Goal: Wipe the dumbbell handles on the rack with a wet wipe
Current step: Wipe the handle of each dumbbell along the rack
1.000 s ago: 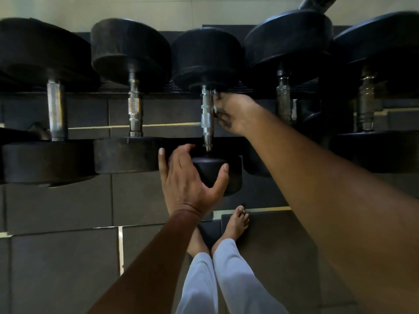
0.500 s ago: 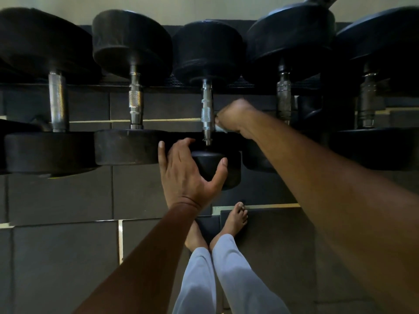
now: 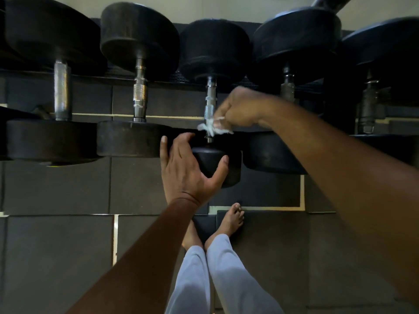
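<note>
Right hand [image 3: 241,109], fingers curled, pinches a crumpled white wet wipe [image 3: 214,128] against the lower end of the middle dumbbell's steel handle [image 3: 209,103], arm reaching in from the right, hand motion-blurred. Left hand [image 3: 189,169] cups the near black head [image 3: 217,165] of that same dumbbell, thumb on its front face, fingers round its left side, just below the wipe. More black dumbbells [image 3: 138,87] sit on either side on the rack, with bare feet [image 3: 229,220] on dark floor mats [image 3: 56,257] below.
</note>
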Motion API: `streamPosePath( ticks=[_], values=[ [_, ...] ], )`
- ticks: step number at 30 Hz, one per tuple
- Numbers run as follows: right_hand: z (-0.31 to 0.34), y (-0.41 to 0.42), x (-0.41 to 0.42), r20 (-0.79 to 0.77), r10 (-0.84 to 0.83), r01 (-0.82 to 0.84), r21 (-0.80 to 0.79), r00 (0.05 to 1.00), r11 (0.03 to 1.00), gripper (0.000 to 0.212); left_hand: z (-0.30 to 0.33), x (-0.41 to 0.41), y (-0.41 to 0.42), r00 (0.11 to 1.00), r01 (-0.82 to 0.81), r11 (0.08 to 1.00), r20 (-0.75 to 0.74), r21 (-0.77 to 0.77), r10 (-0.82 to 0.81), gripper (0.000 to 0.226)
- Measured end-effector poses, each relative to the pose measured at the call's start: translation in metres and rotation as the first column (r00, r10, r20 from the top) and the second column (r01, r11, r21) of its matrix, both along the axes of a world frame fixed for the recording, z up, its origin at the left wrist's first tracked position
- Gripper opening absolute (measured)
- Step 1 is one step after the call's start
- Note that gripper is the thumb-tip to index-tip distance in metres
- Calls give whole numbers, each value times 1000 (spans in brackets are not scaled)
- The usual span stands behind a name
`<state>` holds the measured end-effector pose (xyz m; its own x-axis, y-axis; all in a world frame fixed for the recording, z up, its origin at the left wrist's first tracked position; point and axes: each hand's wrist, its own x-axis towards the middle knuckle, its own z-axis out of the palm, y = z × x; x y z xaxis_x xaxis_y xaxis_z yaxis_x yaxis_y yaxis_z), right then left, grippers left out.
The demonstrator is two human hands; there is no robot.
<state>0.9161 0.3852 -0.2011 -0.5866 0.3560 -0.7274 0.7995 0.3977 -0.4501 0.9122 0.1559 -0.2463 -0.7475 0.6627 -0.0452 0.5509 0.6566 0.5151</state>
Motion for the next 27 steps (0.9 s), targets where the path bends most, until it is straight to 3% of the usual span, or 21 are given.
streamPosePath(
  ticks=[2, 4, 6, 9, 20, 27],
  values=[
    [11, 1, -4, -276, -49, 67, 58, 960, 996, 12, 0, 0, -1, 1000, -9, 1000, 3, 6, 9, 86],
    [9, 0, -9, -458, 52, 90, 283, 888, 955, 19, 1, 1, -1, 1000, -19, 1000, 4, 13, 19, 88],
    [2, -3, -13, -424, 266, 1, 533, 866, 846, 26, 1, 2, 0, 999, -38, 999, 12, 13, 37, 90],
    [-2, -7, -18, -243, 449, -188, 666, 860, 722, 31, 1, 4, 0, 998, -57, 998, 20, 29, 57, 92],
    [1, -13, -55, 21, 593, -476, 620, 805, 624, 25, -3, 6, -4, 991, -116, 992, 72, 45, 112, 94],
    [2, -26, -60, 146, 714, -720, 290, 685, 631, 15, -1, 8, -4, 988, -132, 988, 87, 81, 125, 95]
  ],
)
